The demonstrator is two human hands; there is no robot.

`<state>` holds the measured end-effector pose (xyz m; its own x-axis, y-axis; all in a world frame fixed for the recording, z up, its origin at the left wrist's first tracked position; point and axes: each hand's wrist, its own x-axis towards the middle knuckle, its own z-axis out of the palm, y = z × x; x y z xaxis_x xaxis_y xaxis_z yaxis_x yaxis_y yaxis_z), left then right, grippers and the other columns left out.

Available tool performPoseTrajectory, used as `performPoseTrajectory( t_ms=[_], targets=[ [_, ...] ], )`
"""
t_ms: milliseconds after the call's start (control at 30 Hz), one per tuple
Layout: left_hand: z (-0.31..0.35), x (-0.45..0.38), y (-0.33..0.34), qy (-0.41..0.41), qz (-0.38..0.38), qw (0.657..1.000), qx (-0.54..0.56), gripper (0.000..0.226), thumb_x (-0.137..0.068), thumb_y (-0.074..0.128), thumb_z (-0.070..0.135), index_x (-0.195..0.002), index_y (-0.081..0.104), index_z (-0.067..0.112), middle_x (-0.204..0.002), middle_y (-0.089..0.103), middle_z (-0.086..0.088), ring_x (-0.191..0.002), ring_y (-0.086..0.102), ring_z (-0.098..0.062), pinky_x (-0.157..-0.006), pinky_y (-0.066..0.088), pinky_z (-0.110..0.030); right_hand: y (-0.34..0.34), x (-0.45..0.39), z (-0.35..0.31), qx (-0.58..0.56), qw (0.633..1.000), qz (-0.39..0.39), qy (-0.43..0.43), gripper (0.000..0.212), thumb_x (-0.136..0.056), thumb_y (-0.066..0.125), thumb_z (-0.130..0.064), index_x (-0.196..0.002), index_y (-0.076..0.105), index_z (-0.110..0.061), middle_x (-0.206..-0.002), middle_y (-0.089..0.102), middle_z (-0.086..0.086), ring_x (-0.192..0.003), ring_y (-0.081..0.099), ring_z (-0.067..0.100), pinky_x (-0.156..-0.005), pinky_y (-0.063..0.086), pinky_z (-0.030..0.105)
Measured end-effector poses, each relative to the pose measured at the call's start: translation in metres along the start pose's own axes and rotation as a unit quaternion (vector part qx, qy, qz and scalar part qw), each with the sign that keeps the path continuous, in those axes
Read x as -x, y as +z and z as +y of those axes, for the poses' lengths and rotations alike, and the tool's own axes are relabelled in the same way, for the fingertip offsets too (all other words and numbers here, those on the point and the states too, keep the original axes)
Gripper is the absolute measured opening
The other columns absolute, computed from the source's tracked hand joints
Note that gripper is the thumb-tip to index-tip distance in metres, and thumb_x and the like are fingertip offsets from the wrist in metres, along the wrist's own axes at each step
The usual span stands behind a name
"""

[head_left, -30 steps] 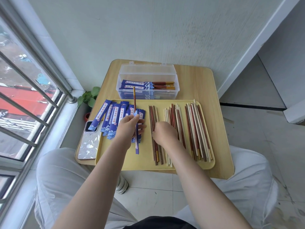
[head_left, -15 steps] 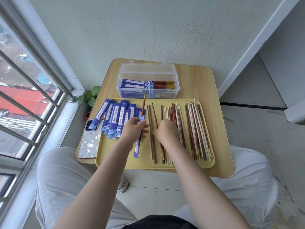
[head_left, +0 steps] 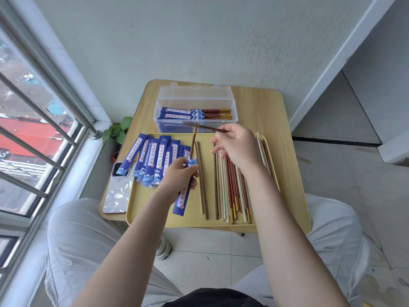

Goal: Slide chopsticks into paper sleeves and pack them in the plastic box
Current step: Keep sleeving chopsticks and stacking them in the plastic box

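Reading from the window side: a phone (head_left: 116, 191) in a patterned case lies on the small wooden table (head_left: 285, 138), partly under the left rim of the yellow tray (head_left: 192, 221). A small green plant (head_left: 117, 130) shows below the table's far-left corner. On the left part of the tray lies a fan of empty blue paper sleeves (head_left: 152, 160), overlapping one another. Just right of them, the left hand (head_left: 177, 180) grips a blue sleeve (head_left: 184, 196), fingers curled round its upper end; the sleeve's lower end slants toward the near edge of the tray. A red-brown chopstick (head_left: 193, 141) with a gold tip stands in this sleeve, its exposed length pointing away toward the plastic box (head_left: 194, 103). Immediately right of the hand, two dark chopsticks (head_left: 202, 185) lie side by side on the tray. The right hand (head_left: 240, 149) hovers above the tray's far middle, thumb and forefinger pinching a second dark red chopstick (head_left: 208, 128) that points left, nearly level, in front of the box; its other fingers are loosely spread. Beneath and right of this hand lies the bunch of loose chopsticks (head_left: 230, 191), brown, pale and red with gold ends. Behind the tray, the clear box stands open and holds sleeved pairs (head_left: 194, 114) laid lengthwise.
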<state>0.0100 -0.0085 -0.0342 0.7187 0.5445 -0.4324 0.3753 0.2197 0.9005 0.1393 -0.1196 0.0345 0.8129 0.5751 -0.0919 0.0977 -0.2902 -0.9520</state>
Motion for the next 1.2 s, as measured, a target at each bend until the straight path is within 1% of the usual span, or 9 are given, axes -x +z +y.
performPoseTrajectory(
  t_ms=[67, 167, 333, 567, 700, 800, 967, 1033, 1200],
  targets=[
    [0.000, 0.001, 0.000, 0.003, -0.014, 1.000, -0.022, 0.013, -0.097, 0.062, 0.015, -0.099, 0.054, 0.005, -0.076, 0.059, -0.011, -0.049, 0.050, -0.020, -0.054, 0.047, -0.032, -0.001, -0.004, -0.001, 0.023, 0.997, 0.057, -0.038, 0.014, -0.101, 0.057, -0.017, -0.092, 0.066, -0.011, -0.064, 0.067, -0.002, -0.046, 0.057, 0.012, -0.048, 0.041, 0.022],
    [0.001, 0.002, 0.000, 0.016, -0.013, 0.997, -0.074, 0.023, -0.094, 0.068, 0.024, -0.086, 0.054, 0.007, -0.064, 0.055, -0.005, -0.046, 0.048, -0.014, -0.050, 0.047, -0.026, -0.002, -0.007, -0.002, 0.040, 0.989, 0.114, -0.081, 0.027, -0.099, 0.059, -0.026, -0.085, 0.073, -0.007, -0.060, 0.062, -0.003, -0.055, 0.052, 0.006, -0.055, 0.038, 0.023],
    [0.004, 0.001, 0.003, 0.029, -0.003, 0.992, -0.121, 0.027, -0.090, 0.073, 0.025, -0.076, 0.054, 0.012, -0.060, 0.053, -0.003, -0.046, 0.046, -0.011, -0.048, 0.045, -0.023, -0.002, -0.008, -0.003, -0.047, 0.992, 0.108, -0.046, 0.027, -0.104, 0.051, -0.022, -0.086, 0.067, -0.011, -0.053, 0.057, -0.003, -0.045, 0.053, 0.010, -0.049, 0.047, 0.026],
    [0.004, 0.004, 0.009, 0.053, -0.020, 0.989, -0.133, 0.023, -0.091, 0.071, 0.022, -0.077, 0.055, 0.013, -0.060, 0.052, -0.003, -0.044, 0.044, -0.008, -0.045, 0.041, -0.018, 0.002, -0.006, 0.001, -0.057, 0.994, 0.094, -0.017, 0.025, -0.104, 0.050, -0.021, -0.087, 0.066, -0.013, -0.062, 0.064, 0.001, -0.053, 0.063, 0.015, -0.060, 0.059, 0.038],
    [0.008, 0.005, 0.013, 0.075, -0.012, 0.990, -0.119, 0.028, -0.092, 0.069, 0.022, -0.072, 0.052, 0.016, -0.057, 0.048, -0.001, -0.044, 0.040, -0.009, -0.044, 0.037, -0.019, 0.008, 0.000, 0.002, -0.026, 0.999, -0.013, 0.025, 0.012, -0.100, 0.058, -0.016, -0.104, 0.063, -0.006, -0.081, 0.071, 0.008, -0.064, 0.072, 0.017, -0.063, 0.062, 0.033],
    [0.009, 0.001, 0.012, 0.082, -0.001, 0.985, -0.151, 0.030, -0.091, 0.070, 0.032, -0.074, 0.054, 0.014, -0.062, 0.050, -0.004, -0.050, 0.042, -0.013, -0.049, 0.037, -0.027, 0.009, 0.003, 0.005, 0.034, 0.992, -0.103, 0.064, 0.029, -0.094, 0.069, -0.022, -0.117, 0.058, -0.008, -0.093, 0.072, 0.007, -0.072, 0.075, 0.017, -0.072, 0.064, 0.040],
    [0.004, -0.001, 0.007, 0.082, 0.009, 0.976, -0.204, 0.022, -0.091, 0.069, 0.032, -0.083, 0.060, 0.014, -0.064, 0.050, 0.001, -0.055, 0.043, -0.013, -0.058, 0.039, -0.034, 0.007, -0.008, 0.012, -0.005, 0.996, 0.085, -0.001, 0.066, -0.099, 0.062, -0.022, -0.153, 0.023, -0.020, -0.094, 0.068, 0.002, -0.068, 0.072, 0.019, -0.063, 0.062, 0.032],
    [0.005, 0.000, 0.007, 0.084, 0.003, 0.971, -0.224, 0.023, -0.092, 0.068, 0.034, -0.082, 0.060, 0.015, -0.063, 0.048, 0.003, -0.055, 0.042, -0.012, -0.057, 0.037, -0.031, 0.005, -0.014, 0.016, 0.017, 0.991, 0.122, -0.043, 0.058, -0.101, 0.057, -0.017, -0.151, 0.031, -0.025, -0.094, 0.069, 0.001, -0.065, 0.071, 0.016, -0.055, 0.058, 0.024],
    [0.014, -0.004, 0.011, 0.093, 0.010, 0.955, -0.282, 0.031, -0.094, 0.065, 0.042, -0.078, 0.055, 0.016, -0.064, 0.047, 0.003, -0.057, 0.041, -0.013, -0.056, 0.034, -0.029, 0.008, -0.019, 0.020, 0.064, 0.992, 0.085, -0.065, 0.028, -0.103, 0.050, -0.009, -0.124, 0.069, -0.012, -0.115, 0.070, 0.006, -0.077, 0.073, 0.019, -0.056, 0.052, 0.013]
  ],
)
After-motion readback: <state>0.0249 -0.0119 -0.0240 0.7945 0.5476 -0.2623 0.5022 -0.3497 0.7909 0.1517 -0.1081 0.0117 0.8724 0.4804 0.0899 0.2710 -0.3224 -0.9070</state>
